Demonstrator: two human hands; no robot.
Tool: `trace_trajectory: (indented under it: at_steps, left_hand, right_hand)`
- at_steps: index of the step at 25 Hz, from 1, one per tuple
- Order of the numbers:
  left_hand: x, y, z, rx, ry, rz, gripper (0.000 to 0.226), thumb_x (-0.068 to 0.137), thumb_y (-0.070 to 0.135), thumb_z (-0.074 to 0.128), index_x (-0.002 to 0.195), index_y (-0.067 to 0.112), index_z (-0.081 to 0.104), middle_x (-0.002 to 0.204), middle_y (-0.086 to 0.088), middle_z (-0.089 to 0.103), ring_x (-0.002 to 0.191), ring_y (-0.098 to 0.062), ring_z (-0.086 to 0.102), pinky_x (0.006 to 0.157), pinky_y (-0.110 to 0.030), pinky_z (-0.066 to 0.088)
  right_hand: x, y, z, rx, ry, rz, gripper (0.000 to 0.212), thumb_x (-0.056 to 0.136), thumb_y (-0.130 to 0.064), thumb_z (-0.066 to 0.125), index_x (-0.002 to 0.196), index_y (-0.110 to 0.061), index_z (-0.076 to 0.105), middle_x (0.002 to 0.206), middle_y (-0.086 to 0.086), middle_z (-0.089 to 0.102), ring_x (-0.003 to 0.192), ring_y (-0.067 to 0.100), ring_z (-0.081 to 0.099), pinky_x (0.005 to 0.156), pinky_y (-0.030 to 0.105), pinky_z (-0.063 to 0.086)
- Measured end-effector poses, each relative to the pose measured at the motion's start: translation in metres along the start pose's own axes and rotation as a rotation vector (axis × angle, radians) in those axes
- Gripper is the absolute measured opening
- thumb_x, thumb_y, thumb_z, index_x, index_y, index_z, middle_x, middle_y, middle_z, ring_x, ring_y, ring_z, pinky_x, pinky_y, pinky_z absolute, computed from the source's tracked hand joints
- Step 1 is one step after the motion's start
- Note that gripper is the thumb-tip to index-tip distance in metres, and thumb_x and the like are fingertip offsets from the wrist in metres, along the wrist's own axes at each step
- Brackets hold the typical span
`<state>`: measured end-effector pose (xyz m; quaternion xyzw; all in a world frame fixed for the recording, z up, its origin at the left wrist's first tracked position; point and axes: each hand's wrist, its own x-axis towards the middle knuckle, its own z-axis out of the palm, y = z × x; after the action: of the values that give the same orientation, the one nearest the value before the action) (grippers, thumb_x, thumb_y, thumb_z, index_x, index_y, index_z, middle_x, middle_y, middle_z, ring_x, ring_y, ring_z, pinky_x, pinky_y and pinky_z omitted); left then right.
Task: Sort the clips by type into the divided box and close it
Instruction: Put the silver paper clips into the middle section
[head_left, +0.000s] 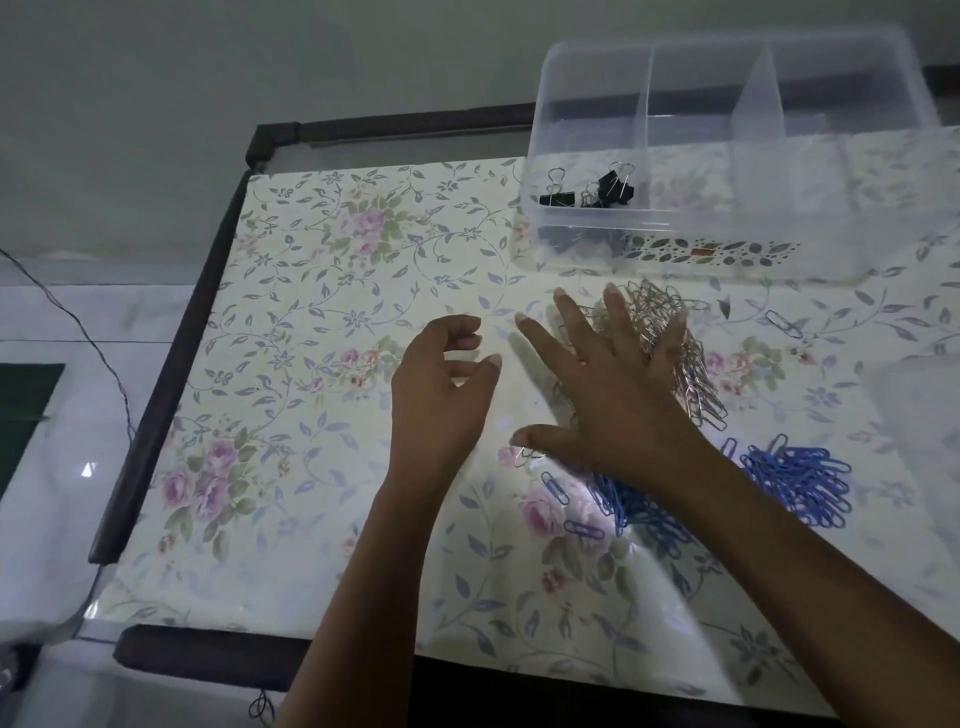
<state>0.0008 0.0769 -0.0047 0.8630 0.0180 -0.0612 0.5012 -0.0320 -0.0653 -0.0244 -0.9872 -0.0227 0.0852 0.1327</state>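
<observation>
**Before anything is lifted, keep the two colours apart**

While the left hand (441, 395) hangs over the flowered cloth (311, 312) with its fingers loosely curled and nothing in them, it is well placed to act as a stop. Brought in from the left, it could cup against whatever the other hand pushes towards it.

Farther off, the black binder clips (597, 189) already lie in the left compartment of the divided box (779, 208). The middle and right compartments look bare, so each kind of paper clip has a place of its own.

The right hand (618, 400) lies spread, fingers straight and apart, flat on the left part of the silver paper clips (654, 306). It presses on them and grips none.

My judgement is that the step in hand is gathering this silver heap. It would go best as a scoop between both hands, fingers closing under the tangle, because linked wire clips tend to trail and drop.

Care is needed on the near side, where the blue paper clips (800, 483) sit just beside the silver ones, some of them under the right forearm. A wide sweep could drag blue in with silver. One stray silver clip (784, 323) lies apart to the right and needs a separate pick.

At the right edge a pale translucent sheet (919, 415) may be the lid; I cannot tell.
</observation>
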Motion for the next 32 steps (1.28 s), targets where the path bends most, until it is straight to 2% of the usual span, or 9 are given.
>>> trace_trajectory:
  at_steps: [4,11,16,19,21,23,25,28,32]
  left_hand:
    - [-0.001,-0.002,0.004,0.066,-0.038,0.063,0.021,0.085,0.014,0.061,0.103,0.024,0.057,0.102,0.008,0.061,0.085,-0.002,0.057,0.067,-0.002,0.039]
    - [-0.003,-0.005,0.01,0.126,-0.093,0.193,0.022,0.084,0.01,0.06,0.105,0.017,0.059,0.102,0.005,0.059,0.09,-0.004,0.055,0.072,-0.002,0.038]
    - [-0.003,-0.005,0.014,0.117,-0.101,0.243,0.024,0.084,0.007,0.061,0.107,0.015,0.059,0.101,0.006,0.056,0.088,0.005,0.051,0.073,0.0,0.036]
    - [-0.002,-0.01,0.015,0.14,-0.059,0.295,0.031,0.084,0.012,0.059,0.115,0.014,0.055,0.107,0.009,0.052,0.091,0.012,0.048,0.082,-0.002,0.035]
    - [-0.002,-0.01,0.022,0.148,-0.069,0.365,0.043,0.083,0.019,0.053,0.125,0.012,0.049,0.114,0.008,0.048,0.099,0.01,0.044,0.09,-0.001,0.029]
    - [0.002,-0.006,0.034,0.143,-0.138,0.406,0.048,0.085,0.021,0.05,0.132,0.009,0.043,0.124,0.0,0.049,0.115,-0.004,0.044,0.101,-0.013,0.031]
    - [0.015,0.003,0.047,0.157,-0.18,0.475,0.047,0.086,0.017,0.05,0.132,0.009,0.043,0.129,-0.006,0.05,0.121,-0.015,0.045,0.105,-0.031,0.035]
    - [0.043,0.022,0.055,0.222,-0.046,0.582,0.048,0.079,0.008,0.052,0.127,0.009,0.049,0.121,-0.009,0.056,0.114,-0.02,0.049,0.101,-0.031,0.037]
    - [0.069,0.036,0.054,0.57,0.117,0.699,0.049,0.07,0.012,0.06,0.119,0.014,0.058,0.104,-0.014,0.056,0.094,-0.033,0.051,0.077,-0.036,0.037]
  right_hand:
    - [0.002,0.01,0.001,0.009,0.111,0.141,0.086,0.081,-0.065,0.045,0.147,-0.031,0.0,0.155,0.004,-0.013,0.139,0.031,-0.021,0.098,0.067,-0.015]
    - [0.001,0.031,-0.004,0.006,0.159,0.182,0.082,0.083,-0.06,0.046,0.147,-0.027,0.007,0.156,0.005,-0.008,0.14,0.031,-0.017,0.1,0.065,-0.015]
    - [-0.002,0.046,-0.007,0.223,0.356,0.097,0.06,0.086,-0.045,0.054,0.135,-0.012,0.043,0.146,0.012,0.036,0.136,0.03,0.027,0.109,0.051,0.016]
    - [-0.001,0.043,0.004,0.17,0.267,0.148,0.075,0.08,-0.059,0.056,0.141,-0.02,0.035,0.152,0.009,0.021,0.14,0.031,0.013,0.11,0.055,0.007]
    - [0.001,0.046,0.006,0.137,0.221,0.19,0.088,0.073,-0.071,0.047,0.144,-0.025,0.027,0.155,0.007,0.012,0.142,0.032,0.005,0.11,0.054,0.0]
    - [0.006,0.046,0.007,0.151,0.209,0.114,0.087,0.071,-0.07,0.039,0.144,-0.023,0.028,0.153,0.012,0.017,0.141,0.035,0.007,0.11,0.056,0.002]
    - [0.015,0.047,0.008,0.185,0.214,-0.031,0.077,0.074,-0.059,0.04,0.136,-0.014,0.042,0.14,0.021,0.038,0.133,0.04,0.028,0.106,0.062,0.021]
    - [0.024,0.05,0.003,0.178,0.255,-0.118,0.059,0.076,-0.045,0.048,0.121,-0.007,0.055,0.117,0.02,0.054,0.11,0.037,0.05,0.091,0.053,0.043]
    - [0.024,0.051,0.007,0.109,0.151,-0.187,0.058,0.085,-0.052,0.036,0.129,-0.018,0.051,0.143,0.01,0.041,0.133,0.034,0.032,0.105,0.055,0.023]
